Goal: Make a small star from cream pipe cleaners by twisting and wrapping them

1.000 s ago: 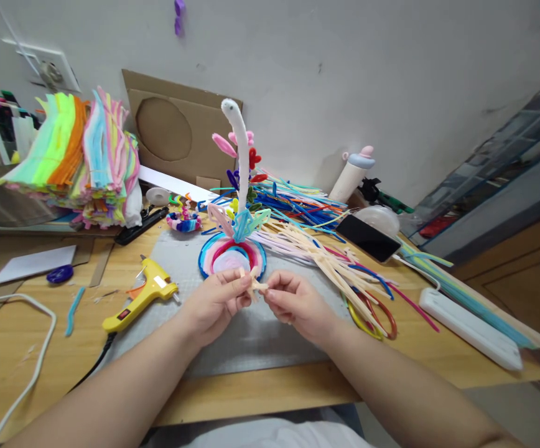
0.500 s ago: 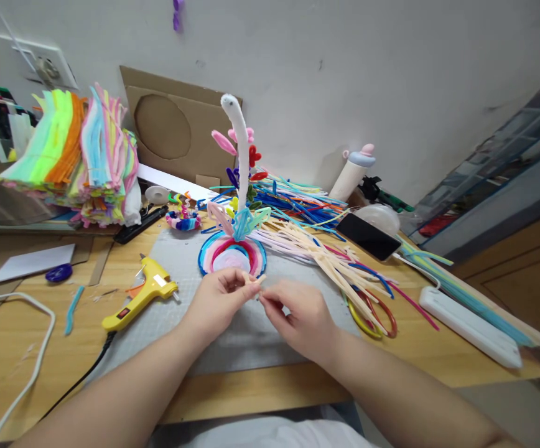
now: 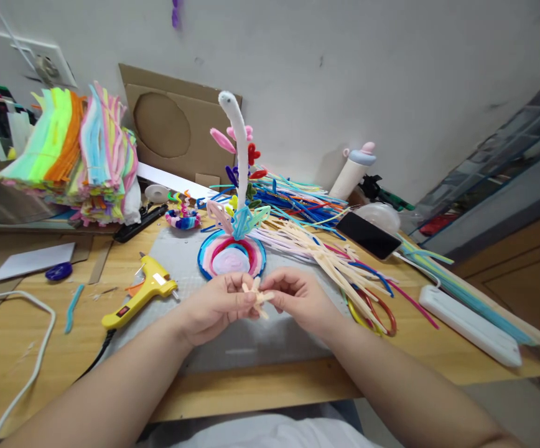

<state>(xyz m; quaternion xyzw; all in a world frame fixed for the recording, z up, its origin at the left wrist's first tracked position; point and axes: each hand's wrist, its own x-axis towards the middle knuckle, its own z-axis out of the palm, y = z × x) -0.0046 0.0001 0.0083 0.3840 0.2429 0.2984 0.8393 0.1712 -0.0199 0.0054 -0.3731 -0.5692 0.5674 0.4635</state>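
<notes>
Between my hands is a small cream pipe-cleaner piece [image 3: 259, 297] with several short arms sticking out. My left hand [image 3: 216, 306] pinches its left side between thumb and fingers. The fingertips of my right hand [image 3: 300, 300] are closed on one arm at its right. Just behind them lies a round coiled base [image 3: 204, 256] in blue, pink and red, with a pale centre. A tall white fuzzy stem [image 3: 242, 155] rises behind that base, beside pink, red, purple and green loops and pastel leaf shapes [image 3: 241, 223].
A yellow glue gun [image 3: 142, 295] lies left on the grey mat [image 3: 232, 354]. Loose cream pipe cleaners [image 3: 319, 252], a black phone [image 3: 367, 236] and a white power strip [image 3: 470, 326] are at right. Bundled pipe cleaners [image 3: 65, 140] stand back left, near cardboard [image 3: 195, 124].
The cream piece has turned and more of its arms show. My right hand has moved slightly up, and my left hand has shifted a little lower.
</notes>
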